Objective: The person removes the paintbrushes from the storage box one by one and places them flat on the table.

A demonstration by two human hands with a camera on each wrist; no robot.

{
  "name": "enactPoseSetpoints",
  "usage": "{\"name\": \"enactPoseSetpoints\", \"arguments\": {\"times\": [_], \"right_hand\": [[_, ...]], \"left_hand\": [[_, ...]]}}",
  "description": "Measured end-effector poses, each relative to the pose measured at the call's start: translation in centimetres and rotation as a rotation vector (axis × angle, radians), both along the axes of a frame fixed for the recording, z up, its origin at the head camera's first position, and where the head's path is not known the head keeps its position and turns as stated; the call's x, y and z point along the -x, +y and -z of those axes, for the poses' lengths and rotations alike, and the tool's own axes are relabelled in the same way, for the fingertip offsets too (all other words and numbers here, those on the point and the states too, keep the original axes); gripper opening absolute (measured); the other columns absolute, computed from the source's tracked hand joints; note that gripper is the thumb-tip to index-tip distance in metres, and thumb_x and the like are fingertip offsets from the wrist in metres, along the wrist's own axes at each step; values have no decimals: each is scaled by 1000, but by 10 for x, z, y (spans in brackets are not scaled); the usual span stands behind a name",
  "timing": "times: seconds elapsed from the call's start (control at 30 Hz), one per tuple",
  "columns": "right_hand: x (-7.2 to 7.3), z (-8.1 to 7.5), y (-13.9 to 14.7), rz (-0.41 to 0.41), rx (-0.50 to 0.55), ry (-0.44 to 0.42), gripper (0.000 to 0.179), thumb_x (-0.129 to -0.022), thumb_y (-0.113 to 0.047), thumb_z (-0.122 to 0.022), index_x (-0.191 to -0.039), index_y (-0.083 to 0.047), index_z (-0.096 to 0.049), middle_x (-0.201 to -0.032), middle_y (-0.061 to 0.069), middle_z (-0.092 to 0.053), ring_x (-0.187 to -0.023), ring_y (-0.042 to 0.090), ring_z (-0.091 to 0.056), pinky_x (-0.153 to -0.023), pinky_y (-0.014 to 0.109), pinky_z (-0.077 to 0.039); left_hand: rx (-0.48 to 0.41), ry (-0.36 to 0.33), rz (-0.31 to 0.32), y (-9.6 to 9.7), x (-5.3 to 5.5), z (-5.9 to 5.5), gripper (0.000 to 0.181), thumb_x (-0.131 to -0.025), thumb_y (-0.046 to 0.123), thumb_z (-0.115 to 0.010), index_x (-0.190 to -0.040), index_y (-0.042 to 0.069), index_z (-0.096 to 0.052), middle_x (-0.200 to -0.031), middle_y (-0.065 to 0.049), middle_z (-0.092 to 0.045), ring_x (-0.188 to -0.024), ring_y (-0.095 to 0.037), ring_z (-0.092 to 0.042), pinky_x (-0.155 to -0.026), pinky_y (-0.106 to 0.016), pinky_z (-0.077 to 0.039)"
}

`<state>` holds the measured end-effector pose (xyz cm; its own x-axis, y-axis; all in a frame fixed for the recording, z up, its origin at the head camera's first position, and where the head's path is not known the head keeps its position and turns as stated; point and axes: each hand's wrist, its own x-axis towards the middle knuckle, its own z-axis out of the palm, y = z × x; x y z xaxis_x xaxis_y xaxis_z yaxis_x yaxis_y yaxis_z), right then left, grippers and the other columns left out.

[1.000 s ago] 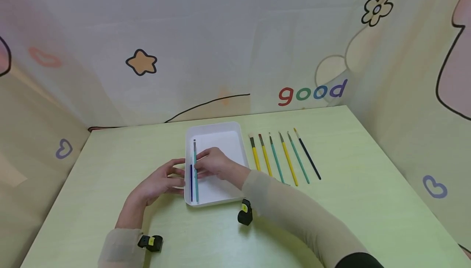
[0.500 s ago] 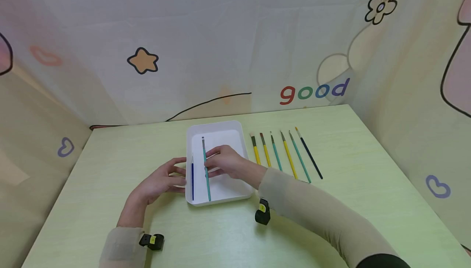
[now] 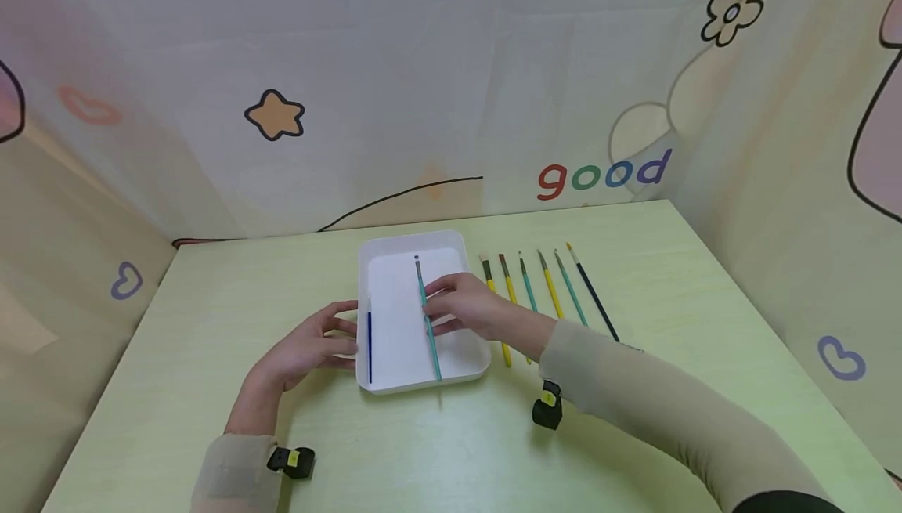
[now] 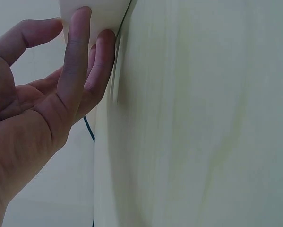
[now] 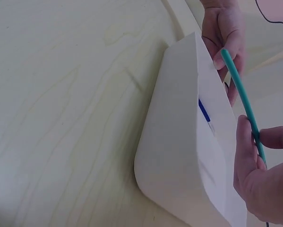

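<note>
My right hand (image 3: 465, 305) pinches a teal paintbrush (image 3: 431, 337) between thumb and fingers, bristles pointing to the back. In the right wrist view the teal handle slants up over the white tray (image 5: 172, 123). A blue paintbrush (image 3: 369, 345) lies along the tray's left side, inside it. My left hand (image 3: 306, 352) is at the tray's left wall, fingers spread with their tips against it. Seen from the left wrist, the fingers of that hand (image 4: 70, 71) are fairly straight and touch the tray's outer side (image 4: 103, 16).
Right of the tray, several paintbrushes lie in a row, among them a yellow-handled one (image 3: 553, 286) and a dark-handled one (image 3: 595, 294). My right sleeve covers some of their lower ends. A printed cloth (image 3: 395, 106) hangs behind the pale table (image 3: 423, 450).
My right hand has lifted the teal paintbrush from beside the blue one and carried it rightward across the tray. My left hand has stayed at the tray's side.
</note>
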<state>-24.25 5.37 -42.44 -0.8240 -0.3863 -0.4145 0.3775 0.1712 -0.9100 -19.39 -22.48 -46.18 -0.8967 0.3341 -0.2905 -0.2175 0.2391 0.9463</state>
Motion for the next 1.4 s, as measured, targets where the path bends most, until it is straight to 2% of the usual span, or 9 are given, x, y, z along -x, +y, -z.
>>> {"name": "enactPoseSetpoints", "arguments": {"times": [0.43, 0.67, 0.87, 1.17, 1.4], "right_hand": [[-1, -8, 42, -10, -40, 59, 40, -98, -1, -64, -135, 7, -52, -127, 27, -59, -93, 25, -65, -83, 42, -62], [0, -11, 59, -3, -64, 91, 40, -99, 0, -64, -136, 7, -52, -125, 22, -60, -98, 28, -63, -83, 42, -62], [-1, -13, 74, -10, -91, 116, 43, -99, -2, -63, -139, 7, -50, -128, 24, -58, -102, 28, -63, -84, 42, -61], [-1, -7, 101, -5, -98, 124, 46, -101, -3, -61, -142, 10, -45, -129, 27, -54, -101, 28, -63, -86, 41, -61], [0, 2, 123, 51, -157, 92, 46, -102, -5, -61, -143, 6, -45, -131, 26, -54, -106, 30, -61, -87, 40, -61]], "left_hand": [[2, 8, 8, -1, -1, 0, 76, -91, 0, -66, -158, 3, -29, -133, -28, -48, -104, -33, -65, -87, -45, -60], [-4, 9, 9, -1, -1, 0, 76, -92, -1, -66, -158, 3, -29, -132, -28, -48, -104, -33, -64, -88, -46, -60], [-2, 13, 8, -1, -1, -1, 76, -92, -1, -66, -158, 3, -29, -132, -28, -49, -104, -33, -64, -87, -45, -60], [0, 15, 11, -1, 1, 1, 75, -92, -2, -66, -157, 3, -29, -132, -28, -49, -105, -33, -64, -87, -45, -60], [3, 7, 2, 0, 1, 1, 75, -91, -2, -65, -157, 4, -30, -131, -27, -49, -104, -33, -65, -87, -45, -60]]}}
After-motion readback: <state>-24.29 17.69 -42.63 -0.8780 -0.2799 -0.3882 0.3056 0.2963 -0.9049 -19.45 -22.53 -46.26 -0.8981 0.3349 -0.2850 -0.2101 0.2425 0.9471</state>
